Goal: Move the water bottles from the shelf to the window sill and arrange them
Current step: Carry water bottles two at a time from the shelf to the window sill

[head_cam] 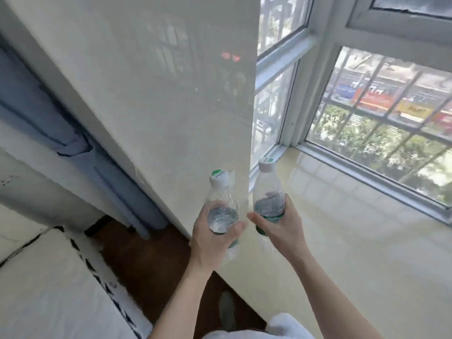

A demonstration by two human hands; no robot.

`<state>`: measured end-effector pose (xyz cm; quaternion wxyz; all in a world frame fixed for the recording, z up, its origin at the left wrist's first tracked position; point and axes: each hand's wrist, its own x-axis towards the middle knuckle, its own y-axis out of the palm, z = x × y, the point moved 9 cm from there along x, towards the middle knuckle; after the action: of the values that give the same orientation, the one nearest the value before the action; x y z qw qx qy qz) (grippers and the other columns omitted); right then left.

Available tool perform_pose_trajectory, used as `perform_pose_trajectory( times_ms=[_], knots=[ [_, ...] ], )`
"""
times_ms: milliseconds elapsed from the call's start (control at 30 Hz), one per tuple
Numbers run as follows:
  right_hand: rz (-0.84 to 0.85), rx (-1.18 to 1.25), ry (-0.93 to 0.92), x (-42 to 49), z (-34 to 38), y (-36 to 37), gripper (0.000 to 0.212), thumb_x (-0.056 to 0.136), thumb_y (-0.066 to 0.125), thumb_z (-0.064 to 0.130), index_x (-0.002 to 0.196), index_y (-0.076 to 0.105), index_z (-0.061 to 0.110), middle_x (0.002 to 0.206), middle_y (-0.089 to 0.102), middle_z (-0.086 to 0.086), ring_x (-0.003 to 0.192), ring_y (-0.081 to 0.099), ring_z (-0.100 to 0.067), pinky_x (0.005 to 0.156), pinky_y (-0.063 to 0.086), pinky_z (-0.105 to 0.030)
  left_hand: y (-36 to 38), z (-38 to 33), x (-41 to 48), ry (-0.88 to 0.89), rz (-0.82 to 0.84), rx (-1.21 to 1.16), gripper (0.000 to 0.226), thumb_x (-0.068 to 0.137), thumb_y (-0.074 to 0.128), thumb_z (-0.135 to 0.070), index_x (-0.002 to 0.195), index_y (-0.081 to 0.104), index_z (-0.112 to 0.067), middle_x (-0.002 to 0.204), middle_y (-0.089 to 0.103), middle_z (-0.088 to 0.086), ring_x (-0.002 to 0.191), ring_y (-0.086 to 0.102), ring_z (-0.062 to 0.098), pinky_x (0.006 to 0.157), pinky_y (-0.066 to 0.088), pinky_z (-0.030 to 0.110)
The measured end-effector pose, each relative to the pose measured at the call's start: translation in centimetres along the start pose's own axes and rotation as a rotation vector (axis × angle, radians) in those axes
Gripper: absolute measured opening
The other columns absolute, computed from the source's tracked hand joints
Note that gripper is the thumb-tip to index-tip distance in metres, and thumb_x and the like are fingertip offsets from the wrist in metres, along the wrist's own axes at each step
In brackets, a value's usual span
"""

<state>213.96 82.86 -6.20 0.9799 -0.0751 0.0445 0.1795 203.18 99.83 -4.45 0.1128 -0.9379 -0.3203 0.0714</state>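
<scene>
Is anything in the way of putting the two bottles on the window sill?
Nothing visible is. The left hand holds the left bottle and the right hand the right bottle above the window sill, with no objects on the tiles beyond. Only the wall stands close beside the left bottle.
</scene>
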Motion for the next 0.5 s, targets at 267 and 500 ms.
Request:
perform_pose_trajectory(
  times_ms=[267, 500],
  knots=[
    [-0.389, -0.002, 0.114, -1.2, -2.8, -8.3, 0.041, 0.076, 0.084, 0.011, 0.104, 0.054, 0.017, 0.082, 0.063, 0.002, 0.059, 0.057, 0.004, 0.056, 0.045, -0.008, 8.6, -1.1, 5.2, 0.052, 0.389, -0.042, 0.045, 0.068, 0.088, -0.015, 0.103, 0.061, -0.020, 0.097, 0.065, -0.006, 0.086, 0.062, -0.002, 0.069, 0.048, 0.009],
    [-0.658, 0.010, 0.206, -7.6, -7.3, -15.6, 0.054, 0.062, 0.084, 0.048, 0.106, 0.056, 0.033, 0.092, 0.067, 0.013, 0.089, 0.066, -0.015, 0.077, 0.055, -0.033, 16.9, -0.3, 3.9, 0.039, 0.587, -0.060, 0.045, 0.066, 0.090, -0.014, 0.102, 0.064, -0.021, 0.097, 0.068, -0.003, 0.089, 0.067, 0.009, 0.076, 0.051, 0.018]
  ],
)
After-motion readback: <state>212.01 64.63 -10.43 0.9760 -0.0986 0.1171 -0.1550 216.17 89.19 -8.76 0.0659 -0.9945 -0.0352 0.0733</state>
